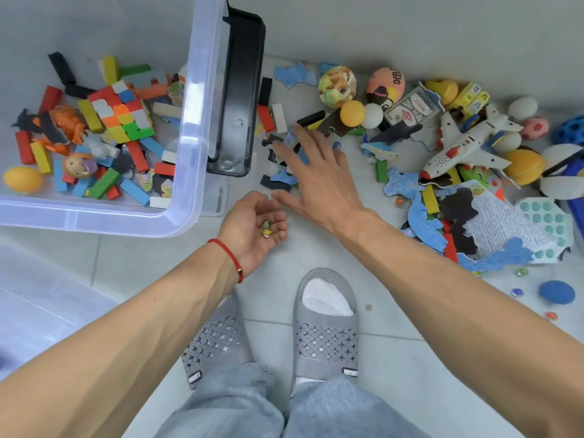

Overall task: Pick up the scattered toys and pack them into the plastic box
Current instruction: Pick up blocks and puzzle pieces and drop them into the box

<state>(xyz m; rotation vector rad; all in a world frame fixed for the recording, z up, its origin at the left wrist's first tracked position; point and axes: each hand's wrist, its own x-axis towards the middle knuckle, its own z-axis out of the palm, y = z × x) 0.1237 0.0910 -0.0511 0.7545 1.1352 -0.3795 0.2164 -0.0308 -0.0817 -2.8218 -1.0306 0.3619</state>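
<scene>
Nearest, two grey slippers (325, 324) stood on bare floor tiles (395, 358), with free room around them. The left hand (252, 227) was cupped palm up, fingers loosely curled around small marbles (266, 229). The right hand (311, 173) was spread flat, fingers straight, holding nothing, over dark and blue puzzle pieces (281, 181). On the left, the clear plastic box (189, 172) held coloured blocks (104, 181); a black lid (240, 99) leaned beside it. Far right, balls (337, 86) and a toy plane (467, 143) crowded the floor.
</scene>
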